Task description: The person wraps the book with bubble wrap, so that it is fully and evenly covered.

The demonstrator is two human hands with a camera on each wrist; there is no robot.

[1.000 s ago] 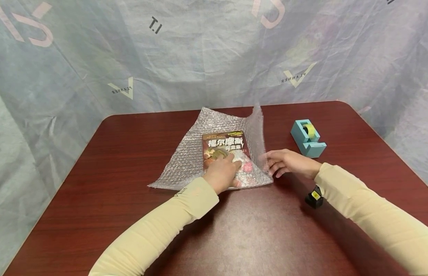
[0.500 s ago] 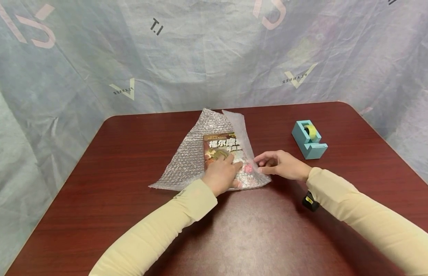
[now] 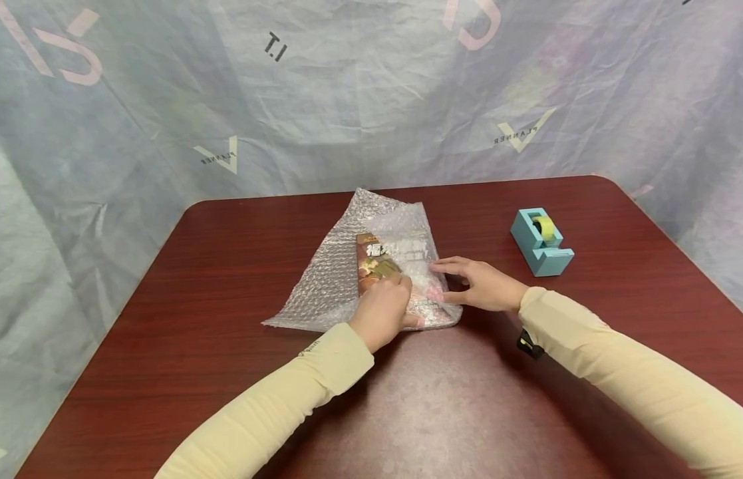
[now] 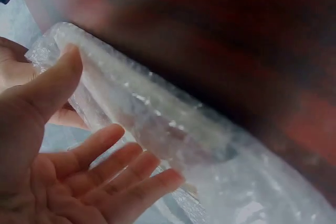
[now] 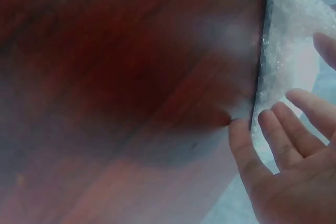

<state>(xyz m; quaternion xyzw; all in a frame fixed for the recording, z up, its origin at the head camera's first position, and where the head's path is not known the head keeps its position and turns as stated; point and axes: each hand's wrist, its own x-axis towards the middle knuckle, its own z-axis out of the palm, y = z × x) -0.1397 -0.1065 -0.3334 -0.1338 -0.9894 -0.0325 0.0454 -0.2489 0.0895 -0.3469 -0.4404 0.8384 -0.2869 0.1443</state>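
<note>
A book with a dark, illustrated cover (image 3: 368, 263) lies on a sheet of bubble wrap (image 3: 323, 273) on the table. In the head view, wrap folded in from the right covers most of the cover, leaving its left strip bare. My left hand (image 3: 381, 307) rests on the near part of the book and wrap. Its loosely extended fingers and thumb show against the wrap (image 4: 157, 108) in the left wrist view. My right hand (image 3: 485, 285) touches the right folded edge with spread fingers. In the right wrist view, these fingers (image 5: 275, 135) lie along the wrapped edge.
A light blue tape dispenser (image 3: 540, 243) with a yellow roll stands on the right of the dark red table (image 3: 227, 266). A small black object (image 3: 529, 344) shows below the right wrist. A grey printed cloth (image 3: 323, 100) hangs behind the table.
The right flap of bubble wrap, upright at first, has come down leftward over the book. My right hand has moved left with it. My left hand has stayed on the book.
</note>
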